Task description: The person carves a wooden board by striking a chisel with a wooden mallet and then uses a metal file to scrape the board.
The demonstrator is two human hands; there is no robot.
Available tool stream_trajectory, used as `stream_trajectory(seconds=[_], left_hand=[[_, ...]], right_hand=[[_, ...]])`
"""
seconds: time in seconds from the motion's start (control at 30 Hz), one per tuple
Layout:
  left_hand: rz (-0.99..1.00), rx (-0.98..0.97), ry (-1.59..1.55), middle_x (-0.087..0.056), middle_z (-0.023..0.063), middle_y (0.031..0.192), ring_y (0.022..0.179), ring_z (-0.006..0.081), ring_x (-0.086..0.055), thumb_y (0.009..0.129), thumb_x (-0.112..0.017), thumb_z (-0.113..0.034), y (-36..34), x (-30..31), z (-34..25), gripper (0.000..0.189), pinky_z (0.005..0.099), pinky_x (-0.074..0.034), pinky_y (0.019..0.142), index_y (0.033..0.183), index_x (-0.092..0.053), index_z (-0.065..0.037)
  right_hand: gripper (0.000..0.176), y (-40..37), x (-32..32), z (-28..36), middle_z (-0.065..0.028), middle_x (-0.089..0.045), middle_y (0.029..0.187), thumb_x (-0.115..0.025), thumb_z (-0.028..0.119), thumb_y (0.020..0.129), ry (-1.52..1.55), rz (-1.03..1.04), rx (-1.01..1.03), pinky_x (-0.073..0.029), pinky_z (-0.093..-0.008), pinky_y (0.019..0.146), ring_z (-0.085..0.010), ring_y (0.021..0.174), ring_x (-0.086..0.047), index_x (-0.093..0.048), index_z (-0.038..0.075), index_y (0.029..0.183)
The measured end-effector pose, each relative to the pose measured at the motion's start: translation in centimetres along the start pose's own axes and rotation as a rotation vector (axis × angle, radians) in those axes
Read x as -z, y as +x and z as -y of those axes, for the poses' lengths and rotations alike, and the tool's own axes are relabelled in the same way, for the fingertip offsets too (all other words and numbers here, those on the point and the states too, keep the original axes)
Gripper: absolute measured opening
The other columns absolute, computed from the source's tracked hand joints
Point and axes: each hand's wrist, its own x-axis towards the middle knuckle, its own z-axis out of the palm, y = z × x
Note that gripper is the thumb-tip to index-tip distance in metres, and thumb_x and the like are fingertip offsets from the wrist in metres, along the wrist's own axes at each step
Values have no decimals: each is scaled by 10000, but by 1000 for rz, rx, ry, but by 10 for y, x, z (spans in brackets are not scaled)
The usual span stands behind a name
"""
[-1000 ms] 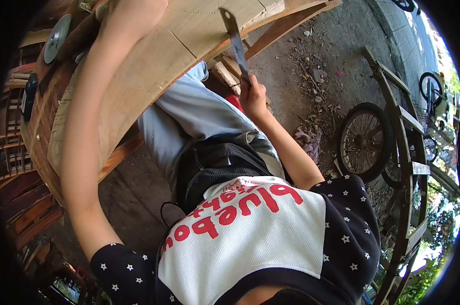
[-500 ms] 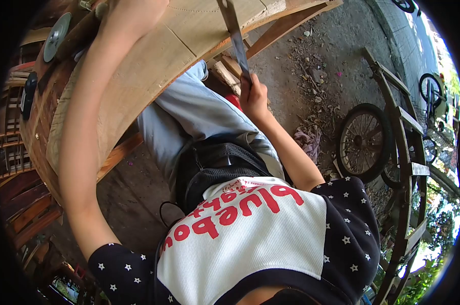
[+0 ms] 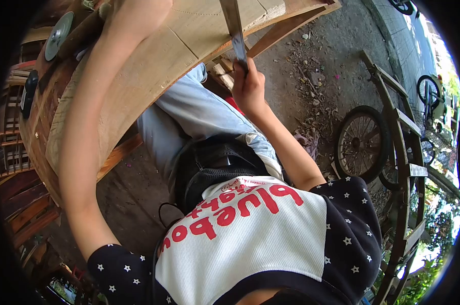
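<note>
My right hand (image 3: 250,90) is closed around the near end of a long flat metal tool (image 3: 233,28), with the thumb laid along it. The tool crosses the edge of a pale curved wooden board (image 3: 148,71), and its far end runs out of view at the top. On the left side, my left arm reaches over the board. My left hand (image 3: 143,18) rests at the board's upper part, its fingers cut off by the frame's top edge. A thin pencil-like line and a dotted curve mark the board near that hand.
A grey disc (image 3: 59,35) on a tool body lies left of my arm, near a black object (image 3: 29,94). Wooden slatted pieces (image 3: 16,147) stand at far left. To the right are a spoked wheel (image 3: 362,141), a curved wooden frame (image 3: 403,152) and leaf-strewn ground (image 3: 311,86).
My right hand has moved slightly up and to the left, toward the board, carrying the flat metal tool with it. My left hand stays almost in the same place.
</note>
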Motion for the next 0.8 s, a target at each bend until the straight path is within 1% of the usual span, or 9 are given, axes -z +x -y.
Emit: stream_trajectory(seconds=[0.07,0.2,0.27,0.3,0.37,0.53,0.6,0.67,0.8], left_hand=[[-9,28,-40,-533,160,899,867,310,-525,860,-408,-126,0,-1,1,149,412,-391,743,872,-495,-6],[24,-11,-12,-529,166,908,876,307,-523,866,-398,-127,2,2,3,158,413,-389,749,878,-494,-3],[28,9,-37,-529,165,914,879,310,-523,870,-393,-127,2,1,4,160,416,-388,754,880,-494,-4],[31,9,-38,-529,165,914,879,310,-523,870,-393,-127,-1,5,-1,160,416,-388,754,880,-494,-4],[-26,17,35,-531,161,921,887,314,-521,870,-393,-127,-6,15,-17,160,419,-387,762,886,-493,-3],[15,52,4,-530,159,921,892,317,-521,870,-394,-126,2,4,-1,159,422,-388,769,889,-493,-3],[6,58,-3,-529,160,921,892,320,-521,870,-394,-126,-2,7,-8,159,421,-391,768,888,-493,-2],[-30,34,-2,-531,157,913,878,317,-525,869,-395,-125,-5,13,-17,157,413,-400,756,883,-491,-1],[-1,26,0,-534,156,904,863,312,-529,869,-396,-124,-3,8,-10,155,403,-408,747,881,-491,-2]], right_hand=[[43,9,-3,10,-167,-499,574,-449,-20,821,73,3,-45,-393,-349,449,-326,487,-523,-484,-9,843],[31,-42,1,-34,-160,-484,555,-452,-5,830,-47,13,-23,-387,-345,436,-311,462,-516,-482,-4,836],[73,-61,13,-48,-198,-550,673,-505,-13,812,-43,90,-149,-444,-372,541,-367,612,-564,-499,3,883],[60,-60,13,-50,-204,-545,667,-497,-3,823,-71,65,-202,-440,-359,536,-358,601,-560,-489,1,883],[58,-50,15,-44,-203,-544,663,-494,2,828,-76,57,-245,-439,-355,528,-351,596,-564,-484,0,884],[50,-56,11,-26,-201,-539,640,-485,18,841,-21,81,-330,-423,-370,496,-366,584,-565,-474,-2,886],[51,-52,12,-18,-206,-537,630,-485,30,846,16,134,-284,-423,-378,494,-380,576,-556,-472,0,885],[38,-51,4,-19,-170,-497,570,-439,5,847,27,50,-176,-369,-349,447,-314,468,-492,-469,-16,857],[26,-24,4,0,-156,-489,564,-441,-6,843,25,66,-178,-361,-339,432,-299,449,-486,-466,-9,851]])
